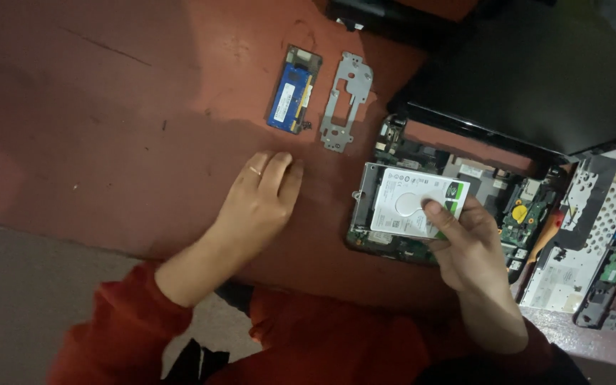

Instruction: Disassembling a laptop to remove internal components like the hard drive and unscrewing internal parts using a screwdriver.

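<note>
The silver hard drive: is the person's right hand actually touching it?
Touching. The head view shows the right hand with its thumb pressed on top of the hard drive and fingers at its edge, over the opened laptop.

The tabletop (108, 107) is looking matt and scuffed; the bracket (347, 100) is showing bare metal, the drive (411, 203) a paper label.

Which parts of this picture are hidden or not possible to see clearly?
Head view:
- Near corner of the hard drive: covered by the right hand.
- Left hand fingertips: curled under, so anything beneath them is hidden.
- Laptop lid: cut off by the top edge.
- Memory module chips: too small and blurred.
</note>
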